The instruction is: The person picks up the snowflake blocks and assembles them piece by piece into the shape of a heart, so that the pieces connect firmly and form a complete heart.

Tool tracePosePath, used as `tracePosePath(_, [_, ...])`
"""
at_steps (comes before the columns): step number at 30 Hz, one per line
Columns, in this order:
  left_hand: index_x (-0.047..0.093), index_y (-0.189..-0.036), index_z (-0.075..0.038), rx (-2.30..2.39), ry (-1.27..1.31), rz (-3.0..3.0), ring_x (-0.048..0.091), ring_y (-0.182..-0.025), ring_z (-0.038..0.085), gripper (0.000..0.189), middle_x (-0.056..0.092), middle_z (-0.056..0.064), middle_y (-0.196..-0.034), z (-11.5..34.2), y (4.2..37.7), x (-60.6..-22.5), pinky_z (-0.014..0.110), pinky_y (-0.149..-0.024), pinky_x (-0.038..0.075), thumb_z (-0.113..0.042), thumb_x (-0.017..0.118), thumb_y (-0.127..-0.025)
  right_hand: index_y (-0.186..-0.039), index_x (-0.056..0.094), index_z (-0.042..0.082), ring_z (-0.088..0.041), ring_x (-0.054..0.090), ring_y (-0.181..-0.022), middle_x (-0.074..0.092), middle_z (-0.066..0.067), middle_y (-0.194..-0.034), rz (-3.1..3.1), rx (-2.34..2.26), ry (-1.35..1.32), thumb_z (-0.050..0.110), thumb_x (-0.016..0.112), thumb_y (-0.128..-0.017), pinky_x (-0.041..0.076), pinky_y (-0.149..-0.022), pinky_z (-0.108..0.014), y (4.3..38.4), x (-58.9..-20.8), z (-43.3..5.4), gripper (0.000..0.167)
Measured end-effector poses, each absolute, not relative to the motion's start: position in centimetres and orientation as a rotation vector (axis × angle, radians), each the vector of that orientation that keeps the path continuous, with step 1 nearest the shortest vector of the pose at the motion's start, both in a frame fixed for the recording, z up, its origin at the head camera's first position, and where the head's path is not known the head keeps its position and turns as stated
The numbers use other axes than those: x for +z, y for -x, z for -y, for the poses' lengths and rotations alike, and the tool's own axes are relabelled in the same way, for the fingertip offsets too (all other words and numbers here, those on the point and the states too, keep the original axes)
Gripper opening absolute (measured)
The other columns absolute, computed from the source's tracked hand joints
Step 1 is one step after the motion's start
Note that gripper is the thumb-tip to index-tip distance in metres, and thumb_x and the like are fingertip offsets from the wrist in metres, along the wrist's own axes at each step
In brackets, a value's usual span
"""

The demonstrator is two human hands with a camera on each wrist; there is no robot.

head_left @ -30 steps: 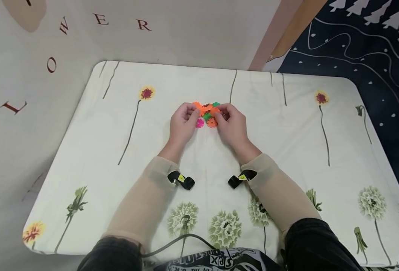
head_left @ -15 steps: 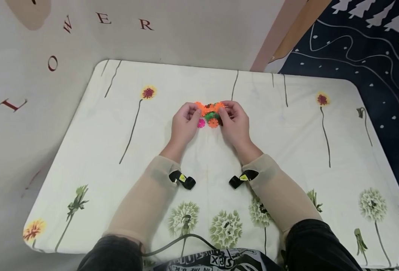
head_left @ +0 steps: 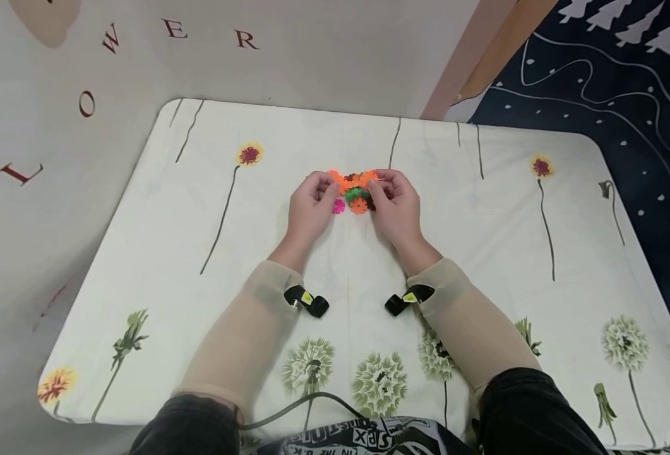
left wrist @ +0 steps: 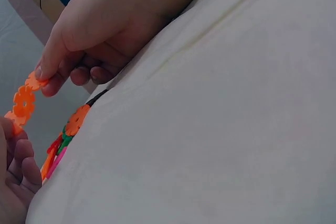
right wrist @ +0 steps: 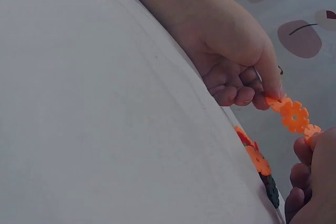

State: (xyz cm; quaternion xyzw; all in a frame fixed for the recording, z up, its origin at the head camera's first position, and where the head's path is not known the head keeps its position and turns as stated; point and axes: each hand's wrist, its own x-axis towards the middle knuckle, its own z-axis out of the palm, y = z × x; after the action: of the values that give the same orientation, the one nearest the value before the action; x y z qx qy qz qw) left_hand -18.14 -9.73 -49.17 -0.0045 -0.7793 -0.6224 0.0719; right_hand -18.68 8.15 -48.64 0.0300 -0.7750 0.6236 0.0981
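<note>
Between my hands hangs a short chain of orange snowflake-shaped plastic discs [right wrist: 299, 124], slotted together edge to edge. My left hand [head_left: 307, 208] pinches its left end between thumb and forefinger. At the other end, my right hand [head_left: 396, 208] pinches an orange disc the same way. Loose discs lie on the tablecloth just under the hands: a pink disc [head_left: 338, 206], an orange disc [head_left: 358, 206], a green disc [head_left: 353, 195] and a dark one [right wrist: 271, 190]. Some red pieces show there in the wrist views. The chain and the fingers partly cover this pile in the head view.
A white flower-printed cloth covers the table [head_left: 346, 272], which has rounded corners. Its far edge stands near a pale wall [head_left: 323, 69] with printed letters. A dark blue fabric with white trees [head_left: 607, 151] is at the right. A cable [head_left: 295, 402] crosses the near edge.
My right hand has shifted slightly right, and the orange disc in its fingers has moved right with it. More of the green disc now shows below the chain. The last half second shows almost no motion.
</note>
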Motion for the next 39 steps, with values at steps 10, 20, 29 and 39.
tracePosePath(10, [0.067,-0.112,-0.006,-1.869,0.041,2.362,0.060,-0.082,0.020,0.010,0.065,0.007,-0.098,9.67,18.07,-49.06,0.026,-0.073,0.053,-0.014,0.064,-0.108,-0.124,0.069,0.002,-0.019,0.067,-0.086,0.077,-0.013,-0.099,2.298,1.850,-0.115,0.012,0.069,-0.106,0.054,-0.076,-0.023,18.65,-48.65,-8.14,0.021])
tracePosePath(20, [0.070,-0.107,-0.004,-1.891,0.063,2.328,0.060,-0.081,0.020,0.010,0.067,0.007,-0.095,9.93,18.32,-48.94,0.024,-0.073,0.052,-0.013,0.068,-0.106,-0.120,0.071,-0.001,-0.022,0.070,-0.087,0.077,-0.015,-0.099,2.251,1.901,-0.132,0.010,0.070,-0.105,0.058,-0.077,-0.022,18.95,-48.61,-8.33,0.019])
tracePosePath(29, [0.069,-0.098,-0.004,-1.920,0.093,2.318,0.057,-0.076,0.021,0.008,0.066,0.007,-0.088,10.05,17.70,-49.40,0.025,-0.070,0.050,-0.009,0.072,-0.103,-0.117,0.071,-0.003,-0.027,0.076,-0.095,0.079,-0.019,-0.105,2.224,1.989,-0.131,0.010,0.072,-0.104,0.061,-0.081,-0.025,18.59,-48.95,-8.60,0.019])
tracePosePath(39, [0.068,-0.097,-0.004,-1.968,0.128,2.299,0.064,-0.068,0.020,0.008,0.067,0.010,-0.084,10.02,17.70,-49.48,0.024,-0.063,0.056,-0.007,0.071,-0.103,-0.118,0.070,-0.003,-0.014,0.075,-0.092,0.079,-0.017,-0.106,2.249,2.007,-0.176,0.007,0.072,-0.103,0.061,-0.083,-0.024,18.81,-48.81,-8.66,0.018])
